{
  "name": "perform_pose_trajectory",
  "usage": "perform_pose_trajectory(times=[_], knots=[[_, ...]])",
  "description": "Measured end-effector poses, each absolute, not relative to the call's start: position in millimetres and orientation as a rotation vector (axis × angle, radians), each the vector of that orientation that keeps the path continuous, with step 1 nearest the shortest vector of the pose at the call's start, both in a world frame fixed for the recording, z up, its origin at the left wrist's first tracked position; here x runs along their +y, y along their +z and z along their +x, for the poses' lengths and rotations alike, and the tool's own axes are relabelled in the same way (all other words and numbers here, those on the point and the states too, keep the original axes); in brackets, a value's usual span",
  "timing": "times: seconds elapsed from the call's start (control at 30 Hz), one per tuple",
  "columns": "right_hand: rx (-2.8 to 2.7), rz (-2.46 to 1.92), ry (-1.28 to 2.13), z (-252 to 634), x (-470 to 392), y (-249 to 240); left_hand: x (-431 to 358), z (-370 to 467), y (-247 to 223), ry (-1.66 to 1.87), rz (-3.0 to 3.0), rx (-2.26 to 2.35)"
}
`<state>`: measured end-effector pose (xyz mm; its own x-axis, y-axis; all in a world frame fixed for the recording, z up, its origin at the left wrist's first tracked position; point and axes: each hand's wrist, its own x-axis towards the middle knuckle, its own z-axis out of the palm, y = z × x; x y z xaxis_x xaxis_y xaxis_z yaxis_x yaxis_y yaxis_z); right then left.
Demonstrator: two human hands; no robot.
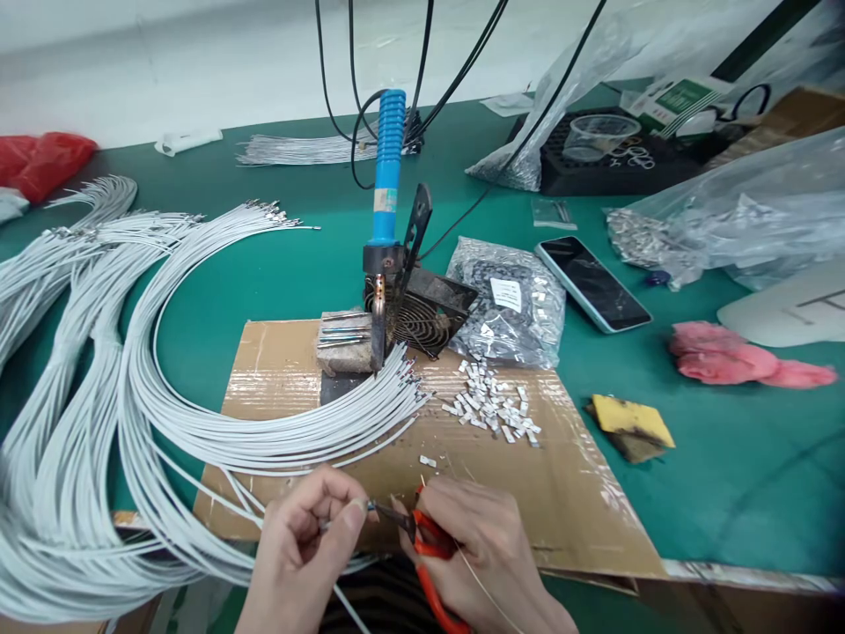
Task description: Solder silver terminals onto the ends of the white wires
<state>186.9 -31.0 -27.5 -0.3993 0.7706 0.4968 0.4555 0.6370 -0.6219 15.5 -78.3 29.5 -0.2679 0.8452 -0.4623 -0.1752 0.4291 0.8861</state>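
Fingers, left hand [310, 539]: pinched a mostly hidden wire end [371, 506], lower centre of frame | right hand [479, 537]: gripped red-handled scissors [422, 548] | long axis: slanted, with blades toward upper left, handles lower right

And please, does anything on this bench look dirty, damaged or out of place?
Yes: the yellow sponge at right has dark, dirty patches, and one small white piece lies alone, apart from the scattered heap on the cardboard.
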Motion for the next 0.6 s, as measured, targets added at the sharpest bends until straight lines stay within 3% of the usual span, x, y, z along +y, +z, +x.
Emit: perform_pose_trajectory(times=[0.6], knots=[[-2.116,-0.873,0.502,189.8,-26.2,-20.7,-75.3,8.1,33.0,0.995,0.612,1.397]])
